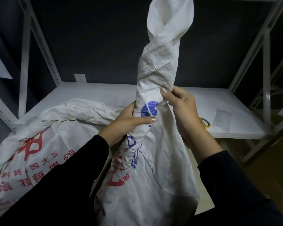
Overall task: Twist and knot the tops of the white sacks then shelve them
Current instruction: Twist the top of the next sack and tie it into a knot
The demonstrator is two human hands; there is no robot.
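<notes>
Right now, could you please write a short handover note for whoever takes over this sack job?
Left hand: grips the twisted neck of the held sack, low down.
Right hand: grips the same neck just above the left hand.
Held sack: stands in front of the shelf board, with its neck upright.
Second sack: lies on the left of the shelf board; I cannot tell whether it is knotted.
Done: the top is twisted.
Left: knot the top, then shelve the sack.
Note: a small clear bag and a yellow roll lie on the board's right side.
</notes>
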